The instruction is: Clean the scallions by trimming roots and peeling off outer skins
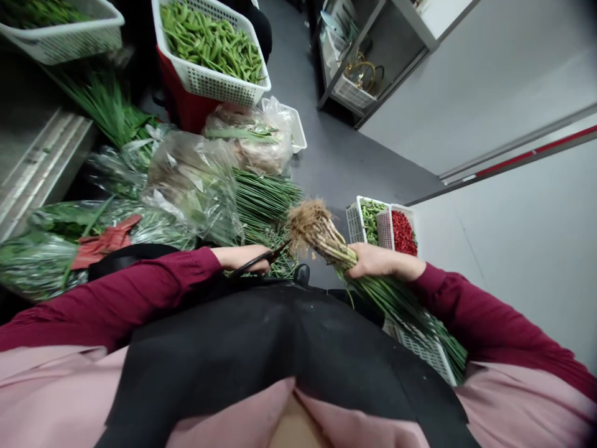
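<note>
Black-handled scissors (276,252) are in my left hand (246,256), its fingers closed about the handles and the blades pointing at the root end of a bunch of spring onions (326,238). My right hand (372,260) grips that bunch around its pale stems. Brown, tangled roots face left, close to the scissor tips; I cannot tell whether they touch. The long green leaves trail down to the right, over a white basket (431,356). Below the roots, a heap of thin green stalks (263,202) lies on the floor.
Bagged greens (196,177) and a red glove (105,242) lie at left. A white basket of green peppers (256,93) stands at the top. Smaller baskets hold green pieces (372,218) and red chillies (403,233) by the right wall. A metal shelf (373,68) stands behind.
</note>
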`<act>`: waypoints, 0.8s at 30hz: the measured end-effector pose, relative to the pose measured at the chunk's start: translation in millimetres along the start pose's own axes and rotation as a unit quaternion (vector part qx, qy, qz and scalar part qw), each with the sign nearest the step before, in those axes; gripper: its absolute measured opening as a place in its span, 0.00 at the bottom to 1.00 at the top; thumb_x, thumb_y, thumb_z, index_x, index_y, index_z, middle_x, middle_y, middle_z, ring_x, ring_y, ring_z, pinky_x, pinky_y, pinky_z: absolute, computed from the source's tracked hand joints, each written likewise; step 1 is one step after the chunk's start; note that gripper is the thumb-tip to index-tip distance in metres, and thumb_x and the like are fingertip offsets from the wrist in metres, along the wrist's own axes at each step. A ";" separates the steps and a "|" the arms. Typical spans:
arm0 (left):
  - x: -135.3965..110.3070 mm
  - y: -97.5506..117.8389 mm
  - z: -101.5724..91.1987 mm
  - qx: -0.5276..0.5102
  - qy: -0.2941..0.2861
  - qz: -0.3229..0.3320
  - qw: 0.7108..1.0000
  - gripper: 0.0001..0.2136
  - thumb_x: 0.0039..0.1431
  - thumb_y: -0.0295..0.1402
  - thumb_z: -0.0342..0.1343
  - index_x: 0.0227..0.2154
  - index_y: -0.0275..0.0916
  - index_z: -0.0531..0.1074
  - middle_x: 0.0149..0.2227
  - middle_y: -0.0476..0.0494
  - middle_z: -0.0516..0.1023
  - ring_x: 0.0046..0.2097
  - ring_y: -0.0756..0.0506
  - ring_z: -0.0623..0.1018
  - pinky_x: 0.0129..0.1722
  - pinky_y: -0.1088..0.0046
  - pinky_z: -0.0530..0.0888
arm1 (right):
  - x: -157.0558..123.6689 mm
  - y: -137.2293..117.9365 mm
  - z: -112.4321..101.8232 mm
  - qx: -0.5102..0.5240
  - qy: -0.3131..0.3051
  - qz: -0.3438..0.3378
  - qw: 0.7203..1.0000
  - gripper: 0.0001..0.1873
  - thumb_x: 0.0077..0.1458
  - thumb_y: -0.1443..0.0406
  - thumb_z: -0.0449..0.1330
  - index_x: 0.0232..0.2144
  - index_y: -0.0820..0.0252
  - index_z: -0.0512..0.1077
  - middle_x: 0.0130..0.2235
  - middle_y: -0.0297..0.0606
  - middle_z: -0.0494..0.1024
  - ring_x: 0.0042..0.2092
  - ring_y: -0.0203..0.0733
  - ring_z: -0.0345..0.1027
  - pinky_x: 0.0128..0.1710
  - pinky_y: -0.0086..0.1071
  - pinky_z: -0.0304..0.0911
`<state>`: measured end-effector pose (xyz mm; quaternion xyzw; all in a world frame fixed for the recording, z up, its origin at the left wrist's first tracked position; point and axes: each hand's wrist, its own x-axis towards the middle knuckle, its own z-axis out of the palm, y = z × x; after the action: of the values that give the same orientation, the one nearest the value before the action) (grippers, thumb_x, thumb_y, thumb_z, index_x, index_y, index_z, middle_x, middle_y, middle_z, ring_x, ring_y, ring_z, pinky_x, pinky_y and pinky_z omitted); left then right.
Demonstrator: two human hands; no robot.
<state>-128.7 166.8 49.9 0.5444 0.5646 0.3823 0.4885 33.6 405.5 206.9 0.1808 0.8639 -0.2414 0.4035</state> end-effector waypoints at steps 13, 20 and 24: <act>2.8 -34.3 21.5 0.124 0.061 0.026 0.990 0.08 0.52 0.38 0.51 0.33 0.39 0.67 0.35 0.40 0.77 0.36 0.44 0.75 0.39 0.71 0.70 | 17.6 4.3 98.4 0.008 0.030 -0.010 0.999 0.18 0.48 0.55 0.60 0.40 0.57 0.71 0.41 0.43 0.79 0.41 0.48 0.73 0.34 0.28 0.60; 0.1 -34.2 26.4 0.227 0.092 -0.062 0.968 0.14 0.58 0.40 0.43 0.21 0.40 0.63 0.18 0.47 0.66 0.21 0.49 0.64 0.24 0.74 0.58 | 26.0 18.1 106.3 0.102 0.031 -0.046 0.993 0.18 0.44 0.60 0.63 0.38 0.63 0.72 0.38 0.41 0.79 0.41 0.47 0.72 0.35 0.28 0.62; -3.8 -33.4 32.5 0.231 0.102 -0.042 0.967 0.18 0.60 0.43 0.43 0.18 0.39 0.60 0.16 0.50 0.60 0.19 0.52 0.59 0.22 0.75 0.55 | 24.5 23.3 111.5 0.148 0.026 -0.042 0.988 0.18 0.42 0.62 0.63 0.38 0.64 0.72 0.37 0.39 0.79 0.39 0.45 0.71 0.36 0.29 0.62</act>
<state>-105.6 155.9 10.7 0.5766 0.7066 0.2744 0.3049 98.5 364.6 119.2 0.2085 0.8357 -0.3784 0.3389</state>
